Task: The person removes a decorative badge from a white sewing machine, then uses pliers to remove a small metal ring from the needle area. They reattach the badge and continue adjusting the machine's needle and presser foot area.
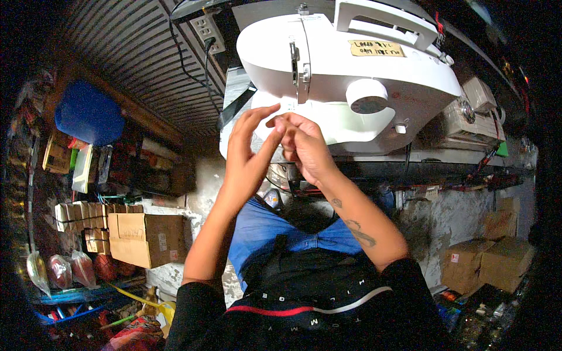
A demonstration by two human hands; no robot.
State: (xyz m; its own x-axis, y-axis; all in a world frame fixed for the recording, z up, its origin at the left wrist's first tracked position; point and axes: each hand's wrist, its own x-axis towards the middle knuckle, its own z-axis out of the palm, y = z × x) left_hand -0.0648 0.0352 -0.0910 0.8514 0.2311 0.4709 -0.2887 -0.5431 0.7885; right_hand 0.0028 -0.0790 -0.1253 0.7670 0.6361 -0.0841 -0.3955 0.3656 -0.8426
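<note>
Both my hands are raised together in front of a white sewing machine (351, 64), close to its needle area. My left hand (243, 158) has its fingers stretched forward and apart from the thumb, whose tip meets the fingertips of my right hand (310, 149). On the right hand the fingers are curled in and pinched together. Anything between those fingertips is too small or hidden to make out. Behind the hands are the machine's needle bar and presser area (300, 88), and to their right its round handwheel-like dial (367, 96).
A power strip (206, 32) with a plugged-in black cord lies beyond the machine's left end. White boxes (474, 117) stand at its right. Cardboard boxes (146, 238) and a blue container (89, 112) sit at left; more cartons (492, 263) are at lower right.
</note>
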